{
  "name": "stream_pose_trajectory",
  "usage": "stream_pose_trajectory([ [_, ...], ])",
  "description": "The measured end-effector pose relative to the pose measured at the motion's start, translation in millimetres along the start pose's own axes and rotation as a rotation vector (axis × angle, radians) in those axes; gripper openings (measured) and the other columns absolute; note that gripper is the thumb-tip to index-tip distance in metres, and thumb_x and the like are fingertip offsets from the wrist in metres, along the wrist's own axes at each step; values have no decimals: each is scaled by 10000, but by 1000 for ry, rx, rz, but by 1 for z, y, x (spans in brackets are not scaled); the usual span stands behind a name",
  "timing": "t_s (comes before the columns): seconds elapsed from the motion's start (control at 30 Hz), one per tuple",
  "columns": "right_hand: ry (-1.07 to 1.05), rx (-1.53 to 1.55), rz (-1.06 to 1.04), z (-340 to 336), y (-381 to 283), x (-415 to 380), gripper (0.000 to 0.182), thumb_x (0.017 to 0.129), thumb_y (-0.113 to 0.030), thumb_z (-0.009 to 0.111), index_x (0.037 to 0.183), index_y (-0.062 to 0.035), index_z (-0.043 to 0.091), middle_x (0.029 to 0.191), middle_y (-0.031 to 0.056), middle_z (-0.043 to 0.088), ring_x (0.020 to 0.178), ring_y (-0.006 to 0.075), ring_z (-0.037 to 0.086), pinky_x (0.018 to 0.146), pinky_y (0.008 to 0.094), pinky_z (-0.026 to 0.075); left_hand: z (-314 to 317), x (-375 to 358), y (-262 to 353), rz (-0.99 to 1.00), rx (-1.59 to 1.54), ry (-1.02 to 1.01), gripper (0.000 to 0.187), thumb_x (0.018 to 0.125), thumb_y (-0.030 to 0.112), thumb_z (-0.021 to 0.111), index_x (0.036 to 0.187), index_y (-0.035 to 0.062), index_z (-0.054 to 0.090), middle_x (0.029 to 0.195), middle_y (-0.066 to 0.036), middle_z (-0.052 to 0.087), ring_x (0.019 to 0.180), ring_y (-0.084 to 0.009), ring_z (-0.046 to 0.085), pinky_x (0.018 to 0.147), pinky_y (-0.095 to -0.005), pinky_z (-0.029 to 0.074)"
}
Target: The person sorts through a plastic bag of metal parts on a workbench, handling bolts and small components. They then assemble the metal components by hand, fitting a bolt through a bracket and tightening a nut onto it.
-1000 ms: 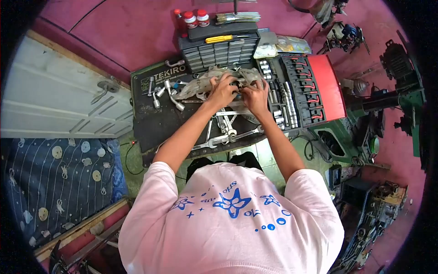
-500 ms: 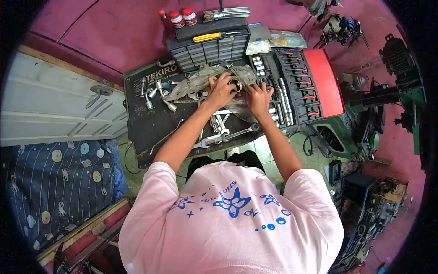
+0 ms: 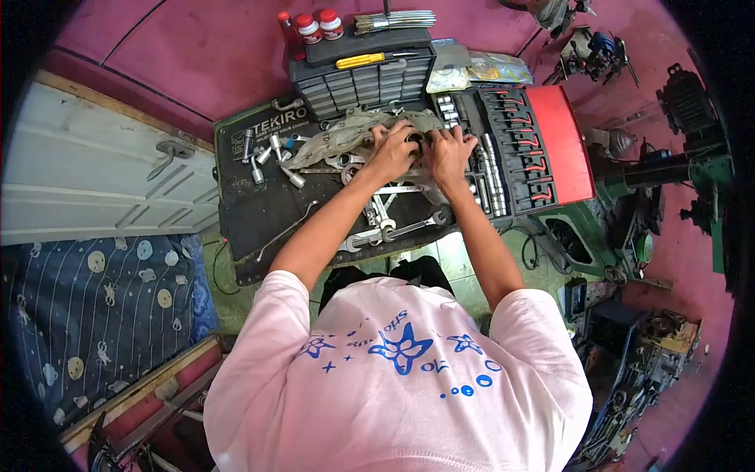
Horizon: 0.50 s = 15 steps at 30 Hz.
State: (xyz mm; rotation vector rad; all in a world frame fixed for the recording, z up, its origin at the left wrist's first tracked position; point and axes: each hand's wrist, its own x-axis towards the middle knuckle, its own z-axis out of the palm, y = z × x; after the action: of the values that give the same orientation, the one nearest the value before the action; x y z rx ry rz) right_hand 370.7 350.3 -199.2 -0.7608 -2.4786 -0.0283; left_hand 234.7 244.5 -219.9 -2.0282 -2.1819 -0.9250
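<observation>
My left hand (image 3: 395,154) is closed, with bent fingers around a small dark part that is mostly hidden. Close beside it, my right hand (image 3: 449,159) has its fingers curled down at the same spot; what they grip is covered. Under and around both hands lies a crumpled greyish sheet (image 3: 322,145). Nearer my body are several combination wrenches, among them an upright one (image 3: 383,216) and a slanting one (image 3: 417,226). Left of the sheet lie loose chrome sockets (image 3: 294,178).
A small-drawer cabinet (image 3: 366,90) stands behind the hands, with a yellow-handled screwdriver (image 3: 360,60) and red-capped bottles (image 3: 331,25) on it. To the right is an open tool case (image 3: 515,149) with a red panel (image 3: 558,141). A thin bent rod (image 3: 287,230) lies at the left.
Both hands have shifted slightly, and the right hand has turned more over the work. The ring-shaped metal part seen at my left fingers before is now mostly covered.
</observation>
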Motion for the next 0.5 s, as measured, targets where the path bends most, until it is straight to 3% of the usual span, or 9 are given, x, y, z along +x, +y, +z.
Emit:
stream_pose_trajectory([
  [0.2, 36, 31, 43, -11, 2, 1, 144, 778, -200, 751, 914, -151, 749, 872, 18, 705, 959, 252, 576, 864, 480, 359, 12, 16, 12, -25, 41, 76, 195, 704, 92, 750, 897, 117, 759, 1234, -22, 663, 1256, -213, 522, 915, -520, 294],
  [0.3, 36, -2, 42, -14, 4, -2, 137, 785, -207, 750, 910, -153, 754, 870, 18, 703, 960, 252, 576, 865, 482, 360, 20, 16, 15, -56, 62, 55, 241, 721, 46, 702, 936, 133, 767, 1248, -30, 652, 1257, -226, 509, 929, -525, 307],
  [0.5, 17, 12, -25, -14, -7, -6, 135, 784, -224, 760, 910, -172, 764, 868, -7, 704, 956, 242, 575, 871, 486, 361, -12, -9, 1, -87, 13, 172, 174, 799, 139, 736, 965, 166, 780, 1113, 6, 715, 1217, -230, 547, 951, -516, 317],
])
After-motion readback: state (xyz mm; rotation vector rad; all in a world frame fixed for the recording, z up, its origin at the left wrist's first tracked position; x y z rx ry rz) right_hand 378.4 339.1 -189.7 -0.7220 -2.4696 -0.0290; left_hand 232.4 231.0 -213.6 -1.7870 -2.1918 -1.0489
